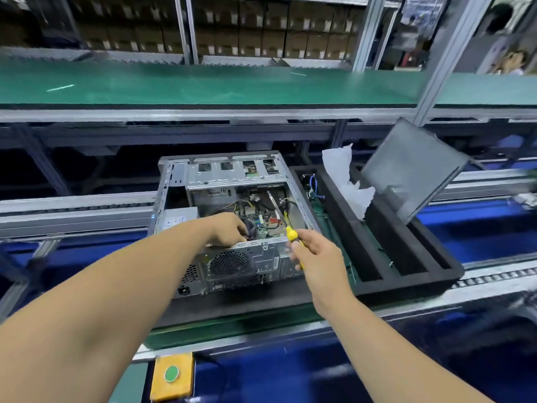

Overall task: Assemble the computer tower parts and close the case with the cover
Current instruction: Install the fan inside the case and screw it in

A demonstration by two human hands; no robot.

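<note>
green-matted shelf [203,85] above blue conveyor line [470,216], boxes [261,39] behind

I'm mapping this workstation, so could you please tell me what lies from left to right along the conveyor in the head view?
Left hand reaching into the open computer case → yellow-handled screwdriver held by the right hand → black foam tray → white cloth → grey side cover, leaning tilted in the tray.

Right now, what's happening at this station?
A person is working on an open computer tower lying on its side on the line. The right hand grips a yellow-handled screwdriver with its shaft reaching down into the case. The left hand reaches inside near the board; its fingertips are hidden. The cover is still off, leaning in the black foam tray beside the tower.
</note>
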